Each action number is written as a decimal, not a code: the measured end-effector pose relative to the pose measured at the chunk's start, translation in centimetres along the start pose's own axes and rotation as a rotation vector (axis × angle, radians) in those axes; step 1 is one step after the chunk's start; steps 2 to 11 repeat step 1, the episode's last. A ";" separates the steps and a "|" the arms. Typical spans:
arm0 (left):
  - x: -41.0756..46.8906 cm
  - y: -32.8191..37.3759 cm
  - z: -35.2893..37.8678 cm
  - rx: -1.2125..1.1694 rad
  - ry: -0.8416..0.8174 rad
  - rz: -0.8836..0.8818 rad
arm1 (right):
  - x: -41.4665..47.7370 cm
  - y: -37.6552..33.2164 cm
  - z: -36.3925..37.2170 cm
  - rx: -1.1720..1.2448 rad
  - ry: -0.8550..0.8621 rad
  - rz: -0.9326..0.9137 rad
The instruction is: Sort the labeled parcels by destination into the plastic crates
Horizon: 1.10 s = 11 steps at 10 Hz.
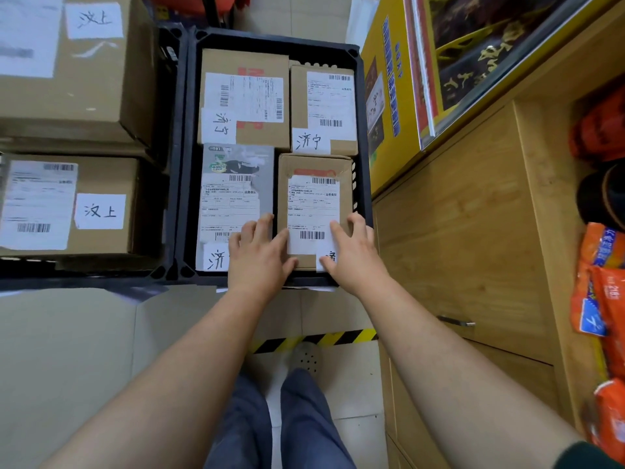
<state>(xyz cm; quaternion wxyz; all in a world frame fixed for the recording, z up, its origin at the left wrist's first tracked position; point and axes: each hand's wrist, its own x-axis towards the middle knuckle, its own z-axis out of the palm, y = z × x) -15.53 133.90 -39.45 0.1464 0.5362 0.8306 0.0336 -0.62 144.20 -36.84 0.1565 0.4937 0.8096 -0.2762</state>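
Head view: two bare hands low in the black plastic crate [362, 137], settling a small cardboard parcel [315, 198] into its near right corner.

Risk: pinched fingertips or a jammed, tilted box, given the tight slot between the grey parcel [233, 198] and the crate wall. Handwritten slip [324, 262], half under the right hand, liable to crease or peel if dragged.

Left hand [258, 253]: flat and relaxed, fingers [265, 225] spread across the grey parcel just left of the box, thumb against the box's near left edge. Pressing rather than clasping, apparently.

Right hand [353, 255]: clasping the box, thumb on the shipping label [313, 214], fingers [356, 223] curled over the right edge into the gap by the crate wall.

Parcel: between the two hands, directly under both thumbs, label up, seemingly flat on the crate floor.

Beyond the fingertips: far cardboard parcels [245, 96] with matching slips, filling the crate's other half.

Left of the grip: neighbouring crate [165, 214] with larger boxes [67, 204] under a different destination slip.
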 end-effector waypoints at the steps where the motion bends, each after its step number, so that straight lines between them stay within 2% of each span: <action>1: 0.1 -0.5 0.0 -0.019 0.016 0.026 | 0.0 -0.2 0.1 0.012 0.017 0.008; 11: 0.1 -0.5 0.0 -0.019 0.016 0.026 | 0.0 -0.2 0.1 0.012 0.017 0.008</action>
